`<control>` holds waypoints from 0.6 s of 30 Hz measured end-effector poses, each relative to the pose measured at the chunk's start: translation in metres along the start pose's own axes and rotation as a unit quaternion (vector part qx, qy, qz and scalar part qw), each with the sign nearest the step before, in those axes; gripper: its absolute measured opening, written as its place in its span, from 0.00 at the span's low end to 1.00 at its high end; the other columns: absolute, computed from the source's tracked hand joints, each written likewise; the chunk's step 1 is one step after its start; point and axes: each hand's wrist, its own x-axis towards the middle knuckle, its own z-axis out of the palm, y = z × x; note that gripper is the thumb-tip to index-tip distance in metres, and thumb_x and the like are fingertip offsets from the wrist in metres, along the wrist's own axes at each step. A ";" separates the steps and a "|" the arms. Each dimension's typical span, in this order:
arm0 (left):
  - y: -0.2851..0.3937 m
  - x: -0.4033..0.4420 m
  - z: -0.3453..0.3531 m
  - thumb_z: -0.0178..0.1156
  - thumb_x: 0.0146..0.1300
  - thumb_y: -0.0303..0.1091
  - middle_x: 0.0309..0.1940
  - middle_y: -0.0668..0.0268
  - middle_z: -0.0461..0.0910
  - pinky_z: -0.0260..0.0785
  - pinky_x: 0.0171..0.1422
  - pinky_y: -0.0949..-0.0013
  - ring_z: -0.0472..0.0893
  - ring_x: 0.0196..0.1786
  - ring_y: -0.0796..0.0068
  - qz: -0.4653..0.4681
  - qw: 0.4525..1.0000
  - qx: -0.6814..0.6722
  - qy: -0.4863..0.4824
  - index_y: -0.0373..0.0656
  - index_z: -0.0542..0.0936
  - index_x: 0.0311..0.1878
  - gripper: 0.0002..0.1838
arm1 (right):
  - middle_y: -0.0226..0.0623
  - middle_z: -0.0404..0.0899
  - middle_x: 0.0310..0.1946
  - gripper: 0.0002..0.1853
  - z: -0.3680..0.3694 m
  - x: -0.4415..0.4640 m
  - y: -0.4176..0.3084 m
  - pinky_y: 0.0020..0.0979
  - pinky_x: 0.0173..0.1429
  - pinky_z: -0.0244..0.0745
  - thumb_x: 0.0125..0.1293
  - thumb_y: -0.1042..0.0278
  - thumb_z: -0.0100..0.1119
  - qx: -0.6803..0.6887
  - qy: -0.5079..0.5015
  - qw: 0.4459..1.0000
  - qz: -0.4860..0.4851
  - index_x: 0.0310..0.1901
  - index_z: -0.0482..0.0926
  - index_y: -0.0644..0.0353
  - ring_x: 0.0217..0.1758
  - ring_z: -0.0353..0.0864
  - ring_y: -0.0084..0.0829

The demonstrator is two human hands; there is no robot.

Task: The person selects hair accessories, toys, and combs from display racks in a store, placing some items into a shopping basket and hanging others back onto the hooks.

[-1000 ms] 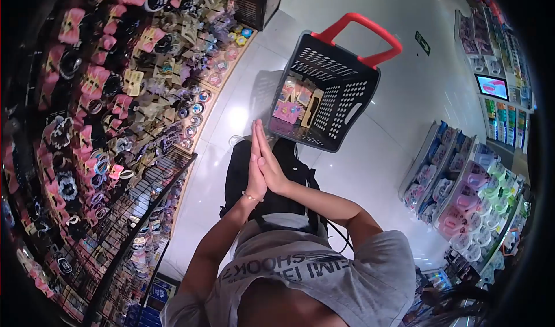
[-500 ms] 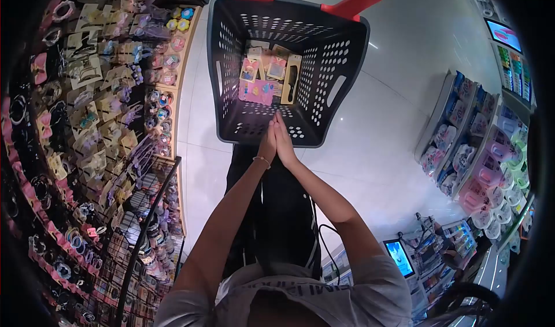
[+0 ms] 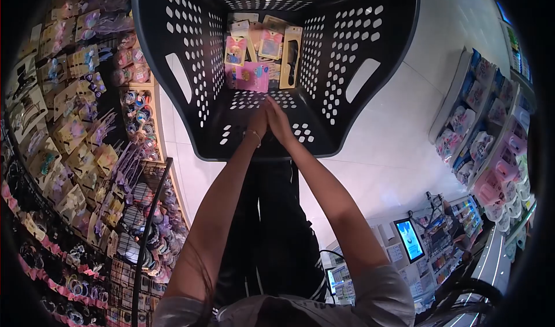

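Observation:
My left hand point(image 3: 258, 121) and my right hand point(image 3: 280, 122) are pressed palm to palm, fingers stretched out and pointing forward, with nothing visible between them. A thin bracelet point(image 3: 255, 135) circles my left wrist. Both hands are over the near side of a dark perforated basket point(image 3: 393, 44). Inside it, beyond my fingertips, lie a pink card pack point(image 3: 252, 77), a black comb on a yellowish card point(image 3: 291, 58) and several small carded packs point(image 3: 270, 44).
Racks of carded hair accessories point(image 3: 72, 130) fill the left side, with a black metal rail point(image 3: 144, 240) at their near end. Shelves of packaged goods point(image 3: 483, 119) stand at the right. A lit screen point(image 3: 409, 240) is at lower right, and pale floor point(image 3: 370, 185) lies between.
The basket has come closer and fills more of the upper view; its red handle has left the view. My hands, still pressed together, have gone from beside the basket to over its near side.

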 end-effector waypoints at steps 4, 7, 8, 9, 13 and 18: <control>-0.021 0.006 0.003 0.36 0.64 0.36 0.39 0.49 0.75 0.65 0.47 0.56 0.74 0.45 0.50 0.058 0.991 0.117 0.000 0.39 0.69 0.44 0.15 | 0.46 0.72 0.50 0.20 -0.006 0.006 0.014 0.24 0.59 0.58 0.67 0.60 0.41 -0.078 -0.054 0.993 0.069 0.54 0.67 0.65 0.57 0.68 0.30; -0.027 0.009 0.003 0.37 0.63 0.35 0.39 0.50 0.75 0.66 0.47 0.56 0.74 0.44 0.52 0.042 0.985 0.163 -0.025 0.38 0.70 0.42 0.14 | 0.49 0.73 0.45 0.19 -0.003 0.006 0.024 0.28 0.55 0.62 0.66 0.57 0.40 -0.070 -0.043 0.996 0.033 0.51 0.69 0.62 0.54 0.70 0.38; -0.023 0.008 0.002 0.37 0.63 0.35 0.38 0.50 0.75 0.66 0.46 0.56 0.74 0.44 0.52 0.039 0.984 0.174 -0.026 0.38 0.70 0.42 0.14 | 0.51 0.74 0.42 0.18 -0.001 0.007 0.027 0.30 0.51 0.66 0.65 0.57 0.41 -0.065 -0.021 0.998 0.009 0.49 0.71 0.59 0.51 0.72 0.45; -0.023 0.009 0.003 0.37 0.63 0.35 0.38 0.50 0.75 0.66 0.46 0.56 0.74 0.44 0.52 0.039 0.984 0.174 -0.026 0.38 0.70 0.42 0.14 | 0.51 0.74 0.42 0.18 0.000 0.008 0.029 0.30 0.51 0.66 0.65 0.57 0.41 -0.066 -0.021 0.998 0.009 0.49 0.71 0.59 0.51 0.72 0.45; -0.046 0.027 0.007 0.39 0.62 0.35 0.38 0.51 0.75 0.67 0.46 0.56 0.75 0.43 0.55 -0.005 0.989 0.151 -0.004 0.39 0.72 0.39 0.13 | 0.49 0.76 0.40 0.19 0.006 0.027 0.032 0.29 0.50 0.67 0.62 0.57 0.43 -0.097 -0.023 0.994 0.055 0.46 0.73 0.62 0.49 0.73 0.43; -0.070 0.096 -0.010 0.42 0.59 0.32 0.37 0.53 0.75 0.67 0.46 0.56 0.76 0.42 0.55 0.032 0.955 0.295 0.000 0.39 0.74 0.36 0.11 | 0.32 0.75 0.35 0.17 0.009 0.105 0.050 0.24 0.43 0.67 0.60 0.58 0.50 -0.045 -0.021 0.988 0.144 0.43 0.73 0.62 0.38 0.72 0.22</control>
